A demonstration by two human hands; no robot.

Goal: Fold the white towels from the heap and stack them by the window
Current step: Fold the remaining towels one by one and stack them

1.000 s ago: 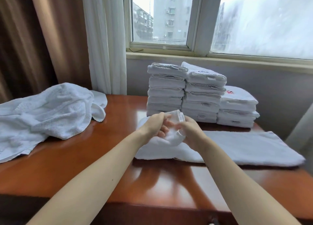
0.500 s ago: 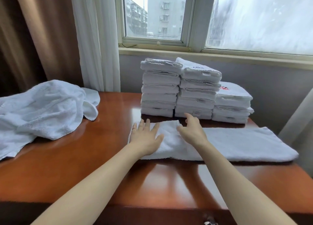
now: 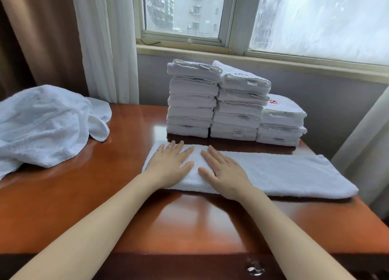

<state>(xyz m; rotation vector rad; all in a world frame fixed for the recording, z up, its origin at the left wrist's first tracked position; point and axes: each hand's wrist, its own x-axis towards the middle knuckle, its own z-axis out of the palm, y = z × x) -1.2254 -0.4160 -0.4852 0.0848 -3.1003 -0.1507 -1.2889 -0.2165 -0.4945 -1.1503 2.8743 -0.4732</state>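
Note:
A long white towel (image 3: 284, 172), folded into a narrow strip, lies across the wooden table (image 3: 126, 195) in front of me. Its left end is doubled over. My left hand (image 3: 170, 166) and my right hand (image 3: 226, 172) both press flat on that doubled end, fingers straight and spread. Behind the strip, by the window, stand three stacks of folded white towels (image 3: 235, 102); the right stack is the lowest. The heap of unfolded white towels (image 3: 42, 126) sits at the table's left.
A white curtain (image 3: 107, 43) hangs at the back left beside a brown drape (image 3: 35, 37). The window sill (image 3: 252, 58) runs behind the stacks. A drawer knob (image 3: 255, 268) shows at the table's front edge.
A second ago both hands held the towel's left end raised and bunched. They laid it over onto the strip and now press it flat with straight fingers.

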